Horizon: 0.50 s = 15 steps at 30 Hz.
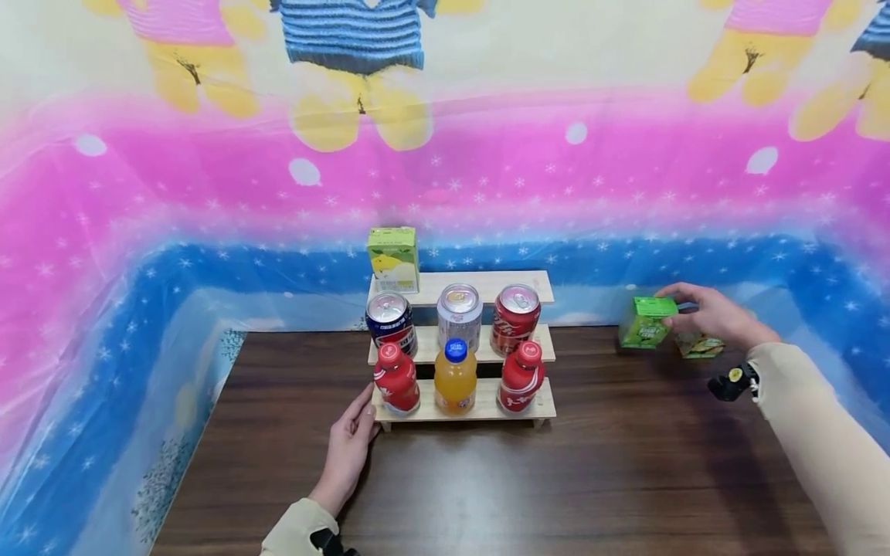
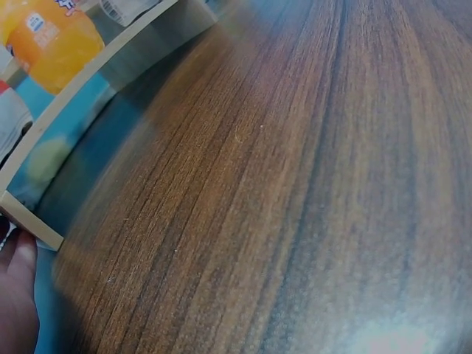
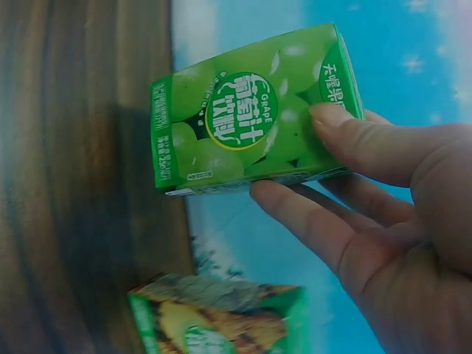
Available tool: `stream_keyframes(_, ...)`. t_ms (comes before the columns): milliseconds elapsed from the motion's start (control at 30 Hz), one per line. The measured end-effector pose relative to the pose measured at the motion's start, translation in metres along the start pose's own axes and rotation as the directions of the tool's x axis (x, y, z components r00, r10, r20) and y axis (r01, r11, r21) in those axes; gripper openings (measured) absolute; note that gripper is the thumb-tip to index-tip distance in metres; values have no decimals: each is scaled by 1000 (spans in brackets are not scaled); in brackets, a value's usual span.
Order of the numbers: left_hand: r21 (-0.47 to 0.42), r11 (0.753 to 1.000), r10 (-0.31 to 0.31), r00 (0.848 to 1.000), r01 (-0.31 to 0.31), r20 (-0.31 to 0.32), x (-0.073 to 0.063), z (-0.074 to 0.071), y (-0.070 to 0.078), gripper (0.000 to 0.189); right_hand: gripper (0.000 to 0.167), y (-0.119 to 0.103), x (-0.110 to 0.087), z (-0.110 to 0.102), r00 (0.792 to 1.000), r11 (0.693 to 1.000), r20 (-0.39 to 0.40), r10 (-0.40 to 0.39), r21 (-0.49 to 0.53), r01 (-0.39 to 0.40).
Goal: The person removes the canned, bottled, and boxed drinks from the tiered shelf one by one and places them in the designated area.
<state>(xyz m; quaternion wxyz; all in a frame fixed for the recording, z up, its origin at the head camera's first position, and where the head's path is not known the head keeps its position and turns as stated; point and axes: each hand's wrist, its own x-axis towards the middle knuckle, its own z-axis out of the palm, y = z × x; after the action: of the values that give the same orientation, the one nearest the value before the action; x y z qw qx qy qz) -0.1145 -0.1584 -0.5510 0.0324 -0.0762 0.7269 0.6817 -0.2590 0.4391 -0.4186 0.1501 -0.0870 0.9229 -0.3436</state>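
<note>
My right hand (image 1: 716, 313) pinches a green grape juice carton (image 3: 236, 110) near its top, thumb on the front face and fingers on the other sides. The carton is upright at the back right of the table; whether its base touches the wood I cannot tell. Beside it stands a second green carton (image 3: 214, 324) with a brown and yellow picture, partly behind the hand in the head view (image 1: 698, 345). My left hand (image 1: 350, 448) holds the front left corner of a three-step wooden rack (image 1: 410, 415), its fingertips partly hidden behind the rack's leg (image 2: 33, 221).
On the rack's top step, a green-yellow juice carton (image 1: 394, 262) stands at the left. Dark blue (image 1: 391, 324), silver (image 1: 460, 316) and red (image 1: 515, 320) cans fill the middle. Two red bottles (image 1: 398, 382) (image 1: 521, 378) flank an orange bottle (image 1: 455, 382) below. Patterned cloth (image 1: 487, 193) hangs behind.
</note>
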Motion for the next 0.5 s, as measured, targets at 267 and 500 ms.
stream_keyframes(267, 4, 1000, -15, 1000, 15, -6, -2, 0, -2, 50, 62, 25, 0, 13, 1000, 999, -3, -7, 38, 7)
stream_keyframes(500, 30, 1000, -6, 1000, 7, -10, -1, -2, -2, 51, 60, 39, 1, 12, 1000, 999, -10, -16, 51, 16)
